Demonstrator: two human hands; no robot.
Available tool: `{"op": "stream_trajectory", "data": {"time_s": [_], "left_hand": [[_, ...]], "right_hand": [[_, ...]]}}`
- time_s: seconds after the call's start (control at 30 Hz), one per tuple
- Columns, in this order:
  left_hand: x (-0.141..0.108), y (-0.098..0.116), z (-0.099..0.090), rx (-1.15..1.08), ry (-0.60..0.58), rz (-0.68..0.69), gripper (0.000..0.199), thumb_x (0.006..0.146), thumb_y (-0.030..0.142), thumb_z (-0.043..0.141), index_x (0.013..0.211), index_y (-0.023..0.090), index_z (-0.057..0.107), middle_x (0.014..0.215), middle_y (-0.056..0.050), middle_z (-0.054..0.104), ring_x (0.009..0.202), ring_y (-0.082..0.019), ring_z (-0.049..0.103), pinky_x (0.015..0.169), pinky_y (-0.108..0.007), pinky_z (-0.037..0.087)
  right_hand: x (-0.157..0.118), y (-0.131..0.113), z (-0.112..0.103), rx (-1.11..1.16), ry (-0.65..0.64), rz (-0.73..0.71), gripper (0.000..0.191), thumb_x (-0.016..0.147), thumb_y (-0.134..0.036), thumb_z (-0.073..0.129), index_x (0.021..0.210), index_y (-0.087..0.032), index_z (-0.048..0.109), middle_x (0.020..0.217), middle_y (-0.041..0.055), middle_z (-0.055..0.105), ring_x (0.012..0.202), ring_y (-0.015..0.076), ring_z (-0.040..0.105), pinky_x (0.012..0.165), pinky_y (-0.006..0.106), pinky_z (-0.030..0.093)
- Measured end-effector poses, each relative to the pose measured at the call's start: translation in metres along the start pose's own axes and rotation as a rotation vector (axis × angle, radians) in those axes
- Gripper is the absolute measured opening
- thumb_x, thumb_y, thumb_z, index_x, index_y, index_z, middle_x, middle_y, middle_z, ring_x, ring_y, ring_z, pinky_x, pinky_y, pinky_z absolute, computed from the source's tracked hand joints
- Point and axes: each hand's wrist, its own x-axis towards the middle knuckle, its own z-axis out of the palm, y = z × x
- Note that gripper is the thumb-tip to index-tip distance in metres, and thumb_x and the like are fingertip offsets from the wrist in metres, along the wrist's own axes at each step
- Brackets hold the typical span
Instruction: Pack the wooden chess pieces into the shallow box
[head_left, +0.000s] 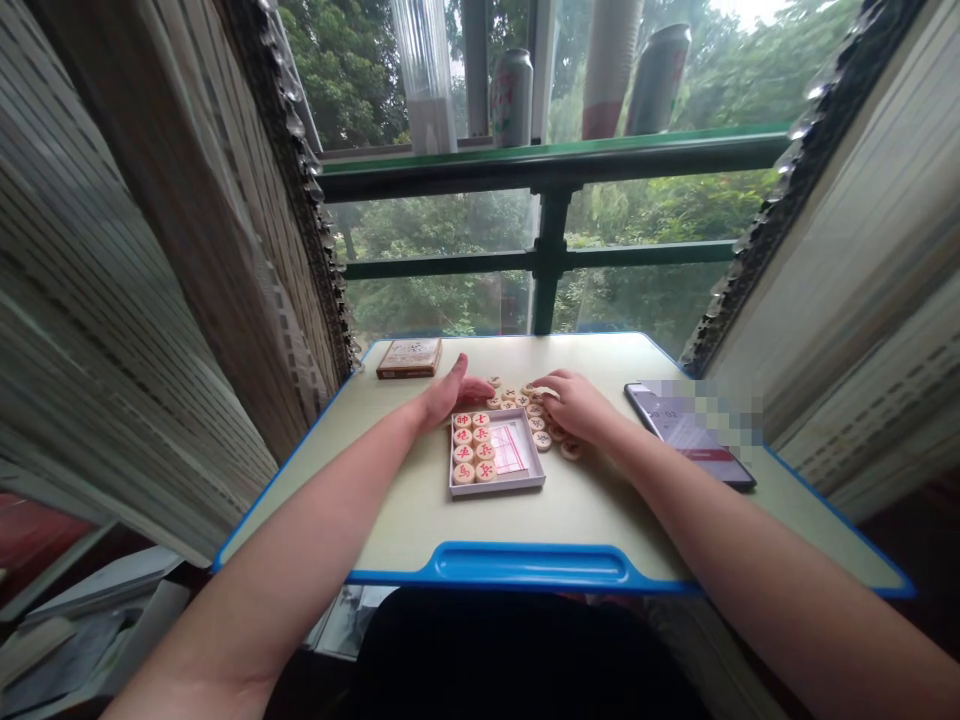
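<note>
A shallow white box (498, 488) stands on the small table, its left half filled with two columns of round xiangqi pieces (463, 454) with red characters. A folded sheet with red lines (514, 447) lies in its right half. Loose xiangqi pieces (541, 440) spread behind and to the right of the box. My left hand (456, 390) is at the box's far left corner, thumb up and fingers stretched toward the loose pieces. Over the right side of the loose pieces rests my right hand (576, 402), fingers bent and touching them; whether it grips one is hidden.
A brown box lid (409, 358) lies at the table's back left. To the right is a phone (688, 437) showing a timer. The table (390, 500) has a blue rim with a front tray groove (531, 566). Cans (512, 98) and cups stand on the window ledge; curtains flank both sides.
</note>
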Motion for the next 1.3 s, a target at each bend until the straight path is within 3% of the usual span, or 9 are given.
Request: {"op": "stream_trajectory", "data": {"time_s": [0.17,0.3,0.43,0.6,0.77,0.9,1.07,1.3], "left_hand": [[-0.002,0.002,-0.002,0.182,-0.066,0.013,0.087,0.073,0.081,0.013,0.082,0.019,0.074,0.118,-0.005,0.064,0.111,-0.025,0.054,0.099,-0.035,0.036],[-0.001,0.002,-0.002,0.267,0.046,0.076,0.085,0.078,0.075,0.013,0.078,0.016,0.073,0.118,-0.009,0.064,0.113,-0.026,0.053,0.094,-0.036,0.04],[0.002,0.0,-0.009,0.485,0.169,0.157,0.06,0.084,0.057,0.032,0.07,0.013,0.07,0.104,-0.012,0.068,0.103,-0.024,0.058,0.092,-0.035,0.041],[0.003,-0.002,-0.018,0.804,0.268,0.166,0.025,0.075,0.037,0.055,0.079,0.016,0.067,0.088,-0.009,0.069,0.082,-0.022,0.061,0.08,-0.034,0.046],[0.003,-0.004,-0.022,0.707,0.275,0.152,0.025,0.065,0.03,0.066,0.086,0.016,0.065,0.086,-0.007,0.068,0.076,-0.02,0.06,0.075,-0.032,0.048],[0.003,-0.004,-0.021,0.581,0.25,0.163,0.03,0.062,0.02,0.064,0.091,0.014,0.064,0.089,-0.007,0.067,0.077,-0.017,0.061,0.074,-0.03,0.049],[0.004,-0.004,-0.018,0.601,0.203,0.153,0.034,0.061,0.009,0.059,0.095,0.011,0.064,0.091,-0.009,0.067,0.079,-0.017,0.06,0.076,-0.031,0.049],[0.002,-0.004,-0.02,0.527,0.172,0.06,0.04,0.059,0.016,0.067,0.098,0.011,0.065,0.094,-0.01,0.067,0.082,-0.019,0.061,0.076,-0.032,0.049]], "right_hand": [[-0.001,-0.007,0.004,0.039,0.033,-0.022,0.038,0.085,-0.019,0.041,0.119,-0.017,0.058,0.119,0.0101,0.059,0.108,0.0232,0.052,0.095,0.035,0.04],[-0.002,-0.012,0.003,0.001,0.061,-0.035,0.036,0.086,-0.021,0.043,0.116,-0.018,0.061,0.116,0.0087,0.062,0.106,0.0246,0.05,0.096,0.036,0.038],[-0.002,-0.012,0.001,-0.059,0.102,-0.053,0.031,0.085,-0.022,0.044,0.104,-0.02,0.068,0.109,0.0073,0.065,0.107,0.0259,0.046,0.098,0.038,0.033],[0.0,-0.009,0.001,-0.055,0.101,-0.073,0.03,0.086,-0.025,0.044,0.098,-0.021,0.071,0.107,0.0076,0.065,0.106,0.0253,0.046,0.098,0.038,0.032],[0.0,-0.008,0.002,-0.043,0.087,-0.094,0.031,0.086,-0.026,0.044,0.097,-0.02,0.072,0.106,0.0079,0.066,0.105,0.0251,0.046,0.097,0.038,0.032],[-0.001,-0.009,0.001,-0.036,0.103,-0.119,0.029,0.085,-0.025,0.045,0.095,-0.02,0.072,0.105,0.0078,0.066,0.103,0.0243,0.048,0.096,0.038,0.032],[-0.001,-0.011,0.001,-0.026,0.115,-0.135,0.028,0.086,-0.026,0.046,0.093,-0.019,0.072,0.104,0.0086,0.067,0.102,0.0246,0.048,0.097,0.038,0.033],[-0.001,-0.011,0.001,-0.018,0.113,-0.137,0.028,0.085,-0.024,0.046,0.093,-0.018,0.072,0.103,0.0083,0.067,0.101,0.0245,0.049,0.096,0.037,0.034]]}}
